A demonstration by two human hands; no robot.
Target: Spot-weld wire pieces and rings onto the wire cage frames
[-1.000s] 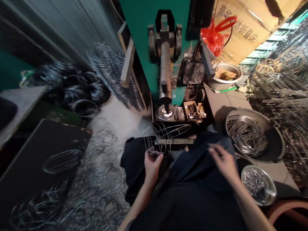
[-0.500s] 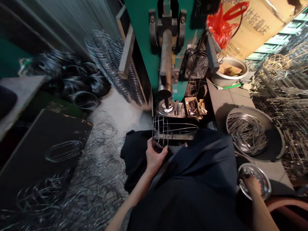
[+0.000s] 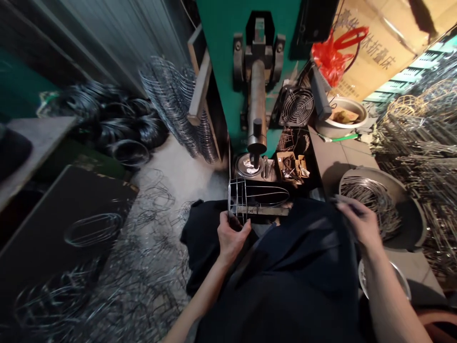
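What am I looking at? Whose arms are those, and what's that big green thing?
This picture comes from a camera worn on a person's head, looking down, so those arms are the person's own. The dark clothing covers their lap. Their left hand holds a wire cage, shaped a bit like a long basket. Their right hand is over a wide pan full of bent wires.

In front of them stands a green machine with a thick steel ram and a small cooling fan. It looks like a spot welder, a machine that joins metal, though I can't be sure from here. Black wire coils sit over on the left, and loose wire rings lie scattered across the floor.
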